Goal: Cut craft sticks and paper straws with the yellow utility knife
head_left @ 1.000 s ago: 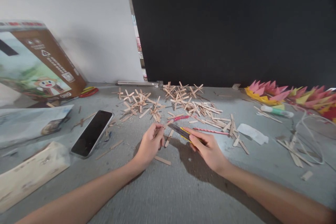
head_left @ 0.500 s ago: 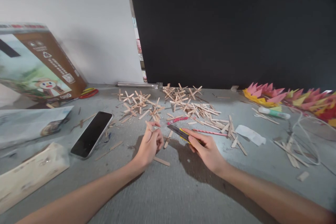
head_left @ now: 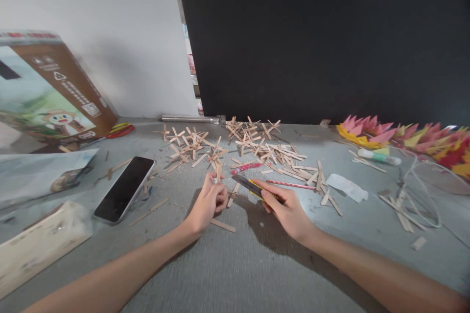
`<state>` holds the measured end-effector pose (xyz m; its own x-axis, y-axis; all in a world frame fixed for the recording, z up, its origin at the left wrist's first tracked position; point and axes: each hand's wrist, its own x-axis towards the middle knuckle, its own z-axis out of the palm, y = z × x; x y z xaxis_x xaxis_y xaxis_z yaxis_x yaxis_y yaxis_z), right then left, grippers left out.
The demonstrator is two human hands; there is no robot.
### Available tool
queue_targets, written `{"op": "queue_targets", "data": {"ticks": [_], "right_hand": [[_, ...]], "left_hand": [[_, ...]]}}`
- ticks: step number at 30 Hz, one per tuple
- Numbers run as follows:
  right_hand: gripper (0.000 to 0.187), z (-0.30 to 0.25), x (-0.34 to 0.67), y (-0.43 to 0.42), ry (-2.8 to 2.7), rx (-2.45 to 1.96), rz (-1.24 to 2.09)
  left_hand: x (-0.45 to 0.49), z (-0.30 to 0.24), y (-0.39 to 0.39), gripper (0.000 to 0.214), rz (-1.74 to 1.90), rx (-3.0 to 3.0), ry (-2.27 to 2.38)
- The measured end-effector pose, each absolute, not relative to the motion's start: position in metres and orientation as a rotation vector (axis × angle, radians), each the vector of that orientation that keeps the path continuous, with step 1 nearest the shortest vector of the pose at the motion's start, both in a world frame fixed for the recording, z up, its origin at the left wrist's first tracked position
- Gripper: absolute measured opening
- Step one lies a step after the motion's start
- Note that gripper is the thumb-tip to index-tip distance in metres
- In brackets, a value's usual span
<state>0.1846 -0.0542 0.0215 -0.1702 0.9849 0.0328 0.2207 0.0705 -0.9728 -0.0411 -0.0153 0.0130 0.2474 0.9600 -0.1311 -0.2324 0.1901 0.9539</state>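
Observation:
My left hand [head_left: 206, 202] is closed in a pinch on a small wooden stick [head_left: 219, 172] that points up and away from me. My right hand [head_left: 284, 205] grips a yellow and black utility knife [head_left: 249, 185], its tip aimed left toward the stick and a short way from it. Both hands hover just above the grey table [head_left: 242, 264]. Beyond them lie heaps of wooden sticks glued into crosses [head_left: 253, 144]. One loose stick [head_left: 224, 225] rests on the table under my left hand.
A black phone [head_left: 125, 188] lies left of my hands. A tilted cardboard box [head_left: 51, 93] and a wooden block [head_left: 36, 244] are further left. Pink and yellow paper flowers [head_left: 404, 137], a glue tube [head_left: 378, 157], a white cable [head_left: 422, 190] and a pink pencil [head_left: 292, 185] are on the right.
My left hand turned the stick from lying toward the knife to standing upright between its fingertips. The right hand with the knife stayed almost still.

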Motion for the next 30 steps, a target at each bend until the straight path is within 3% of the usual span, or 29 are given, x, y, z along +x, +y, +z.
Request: {"op": "queue_targets", "data": {"ticks": [5, 10, 15, 26, 30], "right_hand": [[0.056, 0.0206, 0.1843, -0.0544, -1.522, -1.255, 1.183], [0.056, 0.0199, 0.1851, -0.0548, -1.535, -1.253, 1.179], [0.055, 0.0206, 0.1854, -0.055, -1.528, -1.262, 1.182], [0.055, 0.0215, 0.1854, -0.056, -1.541, -1.248, 1.156], [0.051, 0.0191, 0.1933, -0.0585, -1.685, -1.184, 0.929]], "left_hand": [[-0.0431, 0.0065, -0.0135, 0.021, 1.072, 1.012, 0.898], [-0.0431, 0.0078, -0.0192, 0.039, 1.081, 1.108, 0.977], [-0.0422, 0.0102, -0.0203, 0.044, 1.01, 1.186, 0.978], [-0.0438, 0.0076, -0.015, 0.039, 1.068, 1.163, 0.998], [-0.0425, 0.0105, -0.0167, 0.033, 1.029, 1.213, 1.017]]}}
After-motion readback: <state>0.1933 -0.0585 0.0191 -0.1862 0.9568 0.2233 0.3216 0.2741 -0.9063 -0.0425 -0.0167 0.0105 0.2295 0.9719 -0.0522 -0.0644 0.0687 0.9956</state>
